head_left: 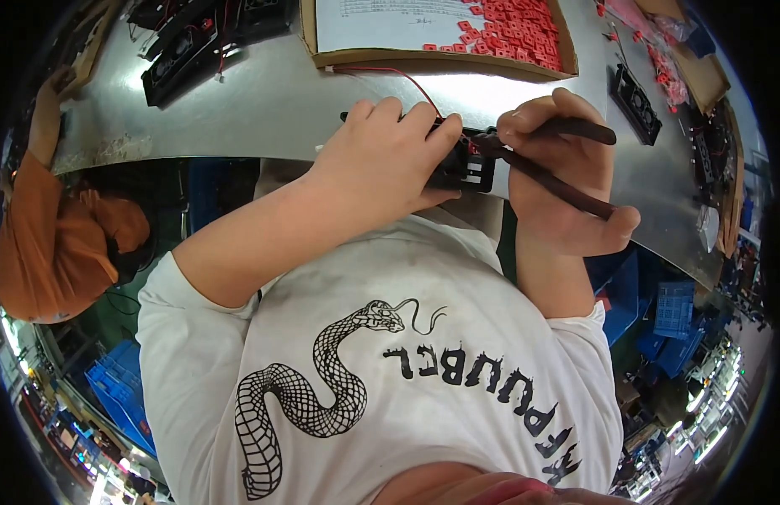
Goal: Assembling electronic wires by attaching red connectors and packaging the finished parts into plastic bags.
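Observation:
My left hand point(381, 156) grips a small black fan frame point(467, 166) at the near edge of the metal table point(272, 109). A thin red wire point(407, 77) runs from the fan toward the cardboard tray. My right hand point(567, 181) holds dark-handled pliers point(558, 172), its jaws pressed against the fan's right side. Both hands are close to my chest, above my white shirt with a snake print.
A cardboard tray point(524, 66) with a paper sheet and several small red parts point(516, 29) lies ahead. Black fans point(634, 103) lie right and far left point(183, 55). A person in orange point(45, 244) sits at left. Blue crates point(672, 311) stand on the floor.

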`<action>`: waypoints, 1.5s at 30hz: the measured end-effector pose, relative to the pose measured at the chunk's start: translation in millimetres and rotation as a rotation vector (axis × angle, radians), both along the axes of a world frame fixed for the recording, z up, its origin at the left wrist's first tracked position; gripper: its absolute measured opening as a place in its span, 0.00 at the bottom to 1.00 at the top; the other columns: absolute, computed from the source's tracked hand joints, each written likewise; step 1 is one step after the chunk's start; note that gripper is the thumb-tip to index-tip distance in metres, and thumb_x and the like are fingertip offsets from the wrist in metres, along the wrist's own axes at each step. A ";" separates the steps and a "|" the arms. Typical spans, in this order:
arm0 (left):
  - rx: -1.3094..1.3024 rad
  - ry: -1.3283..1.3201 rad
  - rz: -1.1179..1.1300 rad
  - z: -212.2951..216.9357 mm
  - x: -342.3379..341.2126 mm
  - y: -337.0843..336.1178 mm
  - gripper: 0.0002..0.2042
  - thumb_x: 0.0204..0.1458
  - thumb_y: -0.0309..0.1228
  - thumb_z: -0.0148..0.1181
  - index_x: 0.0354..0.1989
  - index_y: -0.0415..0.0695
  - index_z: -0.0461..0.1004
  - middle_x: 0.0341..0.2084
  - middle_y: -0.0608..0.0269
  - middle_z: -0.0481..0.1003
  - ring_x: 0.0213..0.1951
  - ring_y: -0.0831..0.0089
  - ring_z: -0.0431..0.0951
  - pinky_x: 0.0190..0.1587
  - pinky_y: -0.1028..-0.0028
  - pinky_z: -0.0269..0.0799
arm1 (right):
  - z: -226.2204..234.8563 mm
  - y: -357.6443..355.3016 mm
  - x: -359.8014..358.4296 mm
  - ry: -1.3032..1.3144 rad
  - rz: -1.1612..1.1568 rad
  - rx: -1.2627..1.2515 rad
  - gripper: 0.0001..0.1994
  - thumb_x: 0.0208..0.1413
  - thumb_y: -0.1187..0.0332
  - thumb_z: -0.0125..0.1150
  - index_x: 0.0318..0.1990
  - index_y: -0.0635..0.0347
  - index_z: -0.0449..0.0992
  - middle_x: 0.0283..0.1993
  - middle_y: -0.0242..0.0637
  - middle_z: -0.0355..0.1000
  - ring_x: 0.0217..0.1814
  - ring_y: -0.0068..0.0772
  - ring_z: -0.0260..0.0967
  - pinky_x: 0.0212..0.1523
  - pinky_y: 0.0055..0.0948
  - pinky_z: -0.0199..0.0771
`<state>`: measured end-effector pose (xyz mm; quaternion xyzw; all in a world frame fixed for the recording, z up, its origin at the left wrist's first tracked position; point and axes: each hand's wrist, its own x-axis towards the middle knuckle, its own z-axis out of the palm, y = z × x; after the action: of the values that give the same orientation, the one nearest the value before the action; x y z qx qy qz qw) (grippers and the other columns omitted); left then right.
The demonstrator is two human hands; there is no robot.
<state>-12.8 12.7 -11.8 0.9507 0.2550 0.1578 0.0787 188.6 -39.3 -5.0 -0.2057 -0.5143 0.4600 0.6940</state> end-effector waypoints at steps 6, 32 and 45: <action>0.009 0.003 0.011 -0.8 0.4 -1.7 0.31 0.42 0.51 0.71 0.52 0.46 0.73 0.36 0.62 0.73 0.36 0.63 0.74 0.39 0.64 0.68 | 6.4 -3.6 -2.4 -0.096 -0.092 -0.093 0.58 0.46 0.20 0.44 0.60 0.78 0.65 0.44 0.53 0.72 0.43 0.37 0.69 0.44 0.31 0.70; 0.169 -0.008 -0.009 -5.0 -4.2 -7.5 0.34 0.39 0.55 0.71 0.52 0.47 0.73 0.34 0.66 0.72 0.32 0.68 0.72 0.36 0.68 0.65 | -0.3 -1.6 10.1 0.353 -0.021 -0.076 0.49 0.49 0.27 0.47 0.62 0.68 0.66 0.49 0.47 0.70 0.45 0.36 0.64 0.46 0.36 0.63; 0.155 -0.006 -0.002 -4.3 -3.2 -7.4 0.33 0.40 0.55 0.71 0.51 0.47 0.73 0.33 0.66 0.73 0.32 0.68 0.73 0.35 0.68 0.66 | 6.6 -5.4 9.7 0.338 -0.056 -0.133 0.46 0.47 0.28 0.49 0.60 0.63 0.68 0.45 0.40 0.66 0.44 0.33 0.58 0.45 0.35 0.58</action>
<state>-16.0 5.3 -16.1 0.9538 0.2409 0.1796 0.0058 198.3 -44.7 1.5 -0.1853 -0.3530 0.5014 0.7679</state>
